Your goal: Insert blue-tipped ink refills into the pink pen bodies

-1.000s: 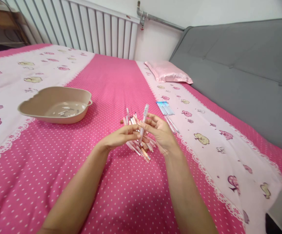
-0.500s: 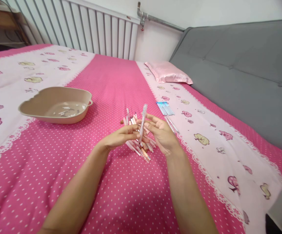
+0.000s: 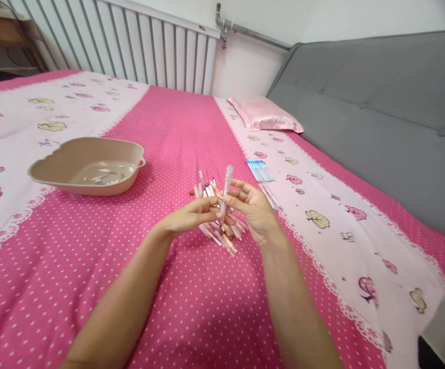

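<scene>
A pale pink, translucent pen (image 3: pixel 227 180) stands nearly upright between my two hands. My left hand (image 3: pixel 197 214) pinches its lower part between thumb and fingers. Higher up, the thumb of my right hand (image 3: pixel 253 210) presses on the barrel, with the fingers curled behind it. Under and behind both hands lies a loose pile of pens (image 3: pixel 228 245), mostly pink and white, partly covered by my fingers. Beyond my right hand, several blue pens (image 3: pixel 261 171) lie side by side in a row, with a few clear pens (image 3: pixel 271 197) just below them.
To the left, a beige plastic basin (image 3: pixel 87 189) holds small white pieces. Everything rests on a pink dotted bedspread (image 3: pixel 191 307). A pink pillow (image 3: pixel 266 115) lies against the grey padded headboard (image 3: pixel 376 102). A white radiator (image 3: pixel 153 51) runs along the far wall.
My right thumb has shifted slightly left onto the pen's barrel, and the pen has turned a little. My left hand keeps nearly the same place.
</scene>
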`<state>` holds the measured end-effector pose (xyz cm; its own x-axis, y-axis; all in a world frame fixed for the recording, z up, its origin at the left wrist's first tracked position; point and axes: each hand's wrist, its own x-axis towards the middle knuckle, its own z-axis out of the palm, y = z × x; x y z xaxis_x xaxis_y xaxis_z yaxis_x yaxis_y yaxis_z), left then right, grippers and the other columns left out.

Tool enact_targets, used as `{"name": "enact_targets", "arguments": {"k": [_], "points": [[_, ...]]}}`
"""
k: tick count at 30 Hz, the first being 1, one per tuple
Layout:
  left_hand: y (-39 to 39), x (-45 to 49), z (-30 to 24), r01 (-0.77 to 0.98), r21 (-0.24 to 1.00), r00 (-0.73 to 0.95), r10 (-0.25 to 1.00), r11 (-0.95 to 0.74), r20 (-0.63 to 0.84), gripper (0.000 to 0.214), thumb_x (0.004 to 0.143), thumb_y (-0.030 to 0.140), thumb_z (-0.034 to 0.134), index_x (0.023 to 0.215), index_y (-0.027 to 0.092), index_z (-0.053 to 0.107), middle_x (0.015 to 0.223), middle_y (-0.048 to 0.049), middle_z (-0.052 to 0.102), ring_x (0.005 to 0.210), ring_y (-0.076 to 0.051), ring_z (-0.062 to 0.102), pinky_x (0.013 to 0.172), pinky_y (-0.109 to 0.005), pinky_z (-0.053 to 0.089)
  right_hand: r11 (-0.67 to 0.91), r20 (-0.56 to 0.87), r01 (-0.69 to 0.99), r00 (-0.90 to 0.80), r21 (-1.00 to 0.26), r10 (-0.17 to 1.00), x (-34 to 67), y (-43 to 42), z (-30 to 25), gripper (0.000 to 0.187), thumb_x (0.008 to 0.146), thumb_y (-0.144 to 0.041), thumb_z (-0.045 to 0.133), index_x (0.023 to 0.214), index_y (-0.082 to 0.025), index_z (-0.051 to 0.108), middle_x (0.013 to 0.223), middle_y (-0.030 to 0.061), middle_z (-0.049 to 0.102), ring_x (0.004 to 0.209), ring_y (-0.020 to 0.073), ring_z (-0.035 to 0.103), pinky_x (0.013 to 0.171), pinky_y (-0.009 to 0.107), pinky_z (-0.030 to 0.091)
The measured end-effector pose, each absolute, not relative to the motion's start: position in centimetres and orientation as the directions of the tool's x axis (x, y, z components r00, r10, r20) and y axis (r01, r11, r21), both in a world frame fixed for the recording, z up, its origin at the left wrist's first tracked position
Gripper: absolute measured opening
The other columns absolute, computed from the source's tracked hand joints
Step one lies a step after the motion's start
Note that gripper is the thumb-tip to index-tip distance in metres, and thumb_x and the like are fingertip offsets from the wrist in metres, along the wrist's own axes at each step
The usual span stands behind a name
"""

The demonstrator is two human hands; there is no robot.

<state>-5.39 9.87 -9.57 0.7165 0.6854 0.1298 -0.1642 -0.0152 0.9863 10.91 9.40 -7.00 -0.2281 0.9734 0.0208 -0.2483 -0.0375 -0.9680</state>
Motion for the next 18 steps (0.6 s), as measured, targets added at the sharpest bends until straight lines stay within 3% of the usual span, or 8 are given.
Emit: {"name": "enact_targets", "arguments": {"k": [5, 11, 18], "points": [[9.82, -5.4, -9.52, -0.179, 0.984, 0.719, 0.681, -0.008, 0.137, 0.026, 0.087, 0.02, 0.05, 0.111, 0.012, 0.053, 0.098, -0.013, 0.067, 0.086, -0.018, 0.065, 0.084, -0.036, 0.049, -0.04, 0.014, -0.26, -0.202, -0.965, 0.979, 10.82, 9.34, -6.83, 0.04, 0.064, -0.019, 0.074, 0.101, -0.021, 0.057, 0.08, -0.0008, 0.063, 0.071, 0.0129, 0.062, 0.062, 0.026, 0.054], [9.94, -5.71, -9.72, -0.215, 0.976, 0.724, 0.676, 0.026, 0.142, 0.029, 0.087, 0.022, 0.05, 0.114, 0.013, 0.053, 0.097, -0.0127, 0.067, 0.086, -0.019, 0.065, 0.083, -0.036, 0.049, -0.066, 0.021, -0.286, -0.291, -0.956, 0.956, 10.85, 9.22, -6.49, 0.036, 0.07, -0.023, 0.069, 0.104, -0.021, 0.057, 0.095, 0.0043, 0.067, 0.087, 0.0176, 0.063, 0.067, 0.03, 0.055], [9.9, -5.94, -9.74, -0.17, 0.985, 0.718, 0.687, 0.017, 0.113, 0.031, 0.088, 0.024, 0.049, 0.116, 0.013, 0.056, 0.105, -0.0137, 0.066, 0.097, -0.02, 0.063, 0.093, -0.038, 0.044, -0.089, 0.0, -0.306, -0.281, -0.948, 0.96, 10.83, 9.2, -6.65, 0.034, 0.07, -0.018, 0.069, 0.102, -0.019, 0.058, 0.088, 0.0027, 0.068, 0.079, 0.0138, 0.063, 0.065, 0.026, 0.055]]}}
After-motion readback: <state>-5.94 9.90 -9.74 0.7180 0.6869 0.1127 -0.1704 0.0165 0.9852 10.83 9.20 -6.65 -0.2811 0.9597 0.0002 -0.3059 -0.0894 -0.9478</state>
